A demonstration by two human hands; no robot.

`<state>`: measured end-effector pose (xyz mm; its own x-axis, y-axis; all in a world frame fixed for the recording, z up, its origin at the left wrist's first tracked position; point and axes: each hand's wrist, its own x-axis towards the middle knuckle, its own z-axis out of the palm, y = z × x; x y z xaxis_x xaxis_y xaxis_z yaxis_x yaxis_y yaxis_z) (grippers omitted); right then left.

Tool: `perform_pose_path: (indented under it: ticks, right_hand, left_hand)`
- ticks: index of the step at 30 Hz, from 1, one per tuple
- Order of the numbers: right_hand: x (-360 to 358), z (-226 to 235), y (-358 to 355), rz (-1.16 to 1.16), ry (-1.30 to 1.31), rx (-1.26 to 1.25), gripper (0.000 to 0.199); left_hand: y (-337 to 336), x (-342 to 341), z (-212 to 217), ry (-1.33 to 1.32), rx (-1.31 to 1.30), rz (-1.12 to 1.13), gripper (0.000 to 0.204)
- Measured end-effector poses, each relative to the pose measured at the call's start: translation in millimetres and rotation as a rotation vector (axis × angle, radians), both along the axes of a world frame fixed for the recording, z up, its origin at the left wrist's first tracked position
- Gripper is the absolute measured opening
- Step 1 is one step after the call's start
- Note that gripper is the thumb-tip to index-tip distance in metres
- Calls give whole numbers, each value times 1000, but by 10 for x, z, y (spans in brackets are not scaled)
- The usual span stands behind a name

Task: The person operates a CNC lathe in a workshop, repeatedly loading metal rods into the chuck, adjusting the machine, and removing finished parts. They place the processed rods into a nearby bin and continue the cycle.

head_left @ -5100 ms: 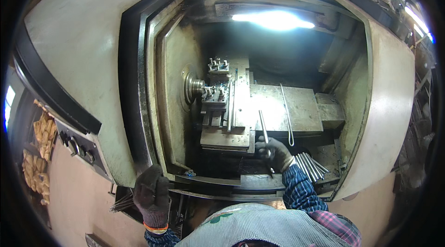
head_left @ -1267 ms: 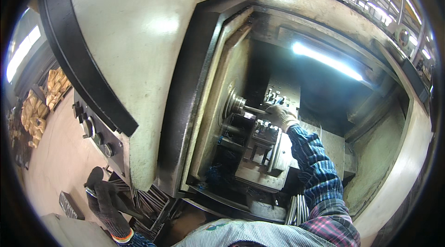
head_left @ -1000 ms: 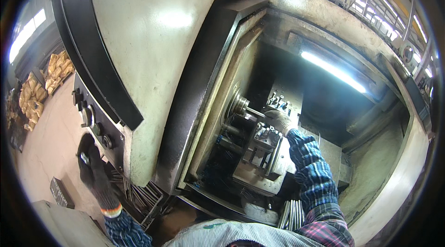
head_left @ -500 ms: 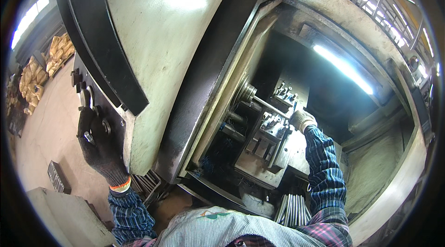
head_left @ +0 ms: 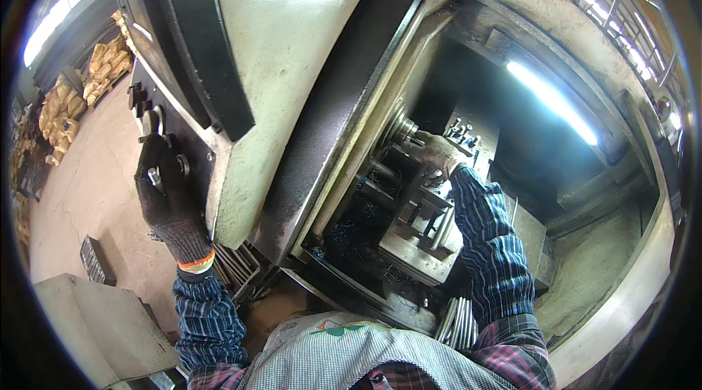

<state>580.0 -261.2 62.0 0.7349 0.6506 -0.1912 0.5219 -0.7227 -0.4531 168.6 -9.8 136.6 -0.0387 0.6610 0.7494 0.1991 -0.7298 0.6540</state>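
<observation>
My left hand (head_left: 170, 196), in a black knitted glove, lies against a dark control panel (head_left: 196, 184) with its fingers stretched upward among the knobs. A small bright metal piece (head_left: 154, 177) shows beside those fingers. Inside the lathe, my right hand (head_left: 436, 153), in a pale grey glove, is closed at the chuck (head_left: 401, 130) around the metal rod that was in it; the hand now covers the rod. Below and beside it is the tool block, with several upright bolts (head_left: 461, 130) behind the hand and a metal slide plate (head_left: 420, 252) nearer me.
A lit tube lamp (head_left: 553, 102) hangs on the machine's inner wall. Several metal rods (head_left: 457, 323) stand bundled near my waist; more rods (head_left: 235, 264) lie at the machine's left. A cream door (head_left: 289, 31) separates the panel from the opening. Wrapped bundles (head_left: 62, 108) sit far left.
My right hand has moved left along the rod, from its free end up to the chuck. My left hand stays at the panel. The whole view has shifted slightly.
</observation>
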Motion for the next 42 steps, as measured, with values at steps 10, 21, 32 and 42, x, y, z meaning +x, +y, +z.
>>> perform_pose_path:
  ticks: [10, 21, 32, 42]
  right_hand:
    - [-76, 29, 95, 164, -111, -106, 86]
    - [-607, -563, 784, 186, -281, -477, 50]
    - [172, -3108, 962, 82, 15, -29, 53]
    - [-1126, -1856, 1160, 605, -184, -475, 36]
  left_hand:
    - [-99, -91, 232, 49, -104, -83, 29]
    - [-470, -98, 125, 277, 169, 110, 34]
    - [-420, -57, 76, -268, -256, -540, 53]
    - [-371, -231, 85, 258, 173, 25, 60]
